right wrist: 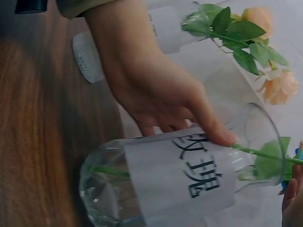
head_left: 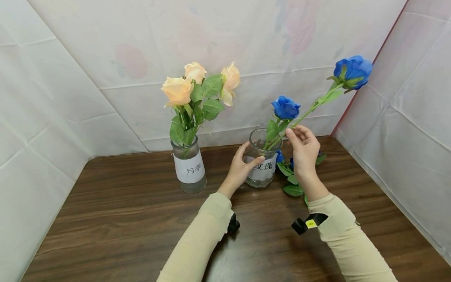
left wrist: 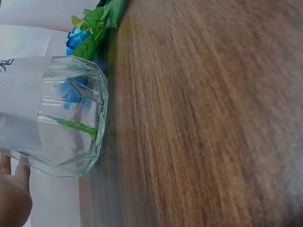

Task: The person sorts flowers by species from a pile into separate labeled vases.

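My left hand grips a clear glass vase with a white paper label, thumb across the front. In the right wrist view this hand lies along the vase's side. One blue rose stands inside; in the left wrist view a green stem shows near the glass bottom. My right hand pinches the stem of a second, longer blue rose. Its bloom leans up and right, and its lower stem slants into the vase's mouth. How deep that stem reaches is unclear.
To the left stands a taller glass vase, labelled too, with peach roses. More blue roses with green leaves lie on the wooden table behind my right hand. White cloth walls enclose the table.
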Demonstrator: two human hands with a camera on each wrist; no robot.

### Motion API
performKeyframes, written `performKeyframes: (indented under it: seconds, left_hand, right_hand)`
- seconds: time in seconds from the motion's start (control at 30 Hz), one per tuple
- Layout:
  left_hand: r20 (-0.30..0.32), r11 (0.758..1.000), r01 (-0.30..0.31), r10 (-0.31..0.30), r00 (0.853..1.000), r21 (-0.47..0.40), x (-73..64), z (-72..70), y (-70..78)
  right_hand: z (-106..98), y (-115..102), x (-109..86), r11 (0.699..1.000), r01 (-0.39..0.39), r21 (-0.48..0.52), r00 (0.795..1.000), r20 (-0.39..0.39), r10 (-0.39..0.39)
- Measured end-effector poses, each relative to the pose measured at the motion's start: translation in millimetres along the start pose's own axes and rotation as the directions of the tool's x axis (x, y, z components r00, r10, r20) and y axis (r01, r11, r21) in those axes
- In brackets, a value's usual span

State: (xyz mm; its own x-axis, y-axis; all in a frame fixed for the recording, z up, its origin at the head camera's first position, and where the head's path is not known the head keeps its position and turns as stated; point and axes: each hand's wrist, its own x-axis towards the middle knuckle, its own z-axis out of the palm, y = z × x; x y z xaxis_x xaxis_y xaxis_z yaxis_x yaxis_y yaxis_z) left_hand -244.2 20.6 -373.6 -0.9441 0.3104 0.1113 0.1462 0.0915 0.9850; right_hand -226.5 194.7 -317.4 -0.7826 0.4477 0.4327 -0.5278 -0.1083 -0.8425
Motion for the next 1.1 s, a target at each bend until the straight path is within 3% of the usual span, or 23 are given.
performKeyframes:
  seconds: [0.13,0.2,0.47,0.83,1.1]
  left_hand:
    - [-0.010,1.000,-0.014,0.014,1.000,-0.001,12.1,2.8,-21.0]
    - [-0.017,1.000,-0.022,0.022,1.000,0.005,13.3,3.3,-24.2]
    - [-0.032,0.999,-0.032,0.032,0.999,0.014,11.4,2.9,-24.7]
    - [-0.012,1.000,-0.020,0.020,1.000,-0.009,11.4,1.8,-20.0]
    - [-0.031,1.000,-0.030,0.030,0.999,-0.003,12.7,3.1,-24.9]
  right_hand:
    - [1,8,-4.0,1.000,-0.029,0.010,0.999,0.018,0.029]
    - [2,10,-5.3,0.999,-0.043,0.010,0.999,0.020,0.043]
    - [2,5,-7.4,0.992,-0.112,-0.049,0.993,0.017,0.113]
    - [-2,9,-6.5,0.960,-0.199,-0.198,0.980,-0.019,0.199]
    - [-5,15,-5.0,0.955,-0.227,-0.192,0.974,-0.030,0.226]
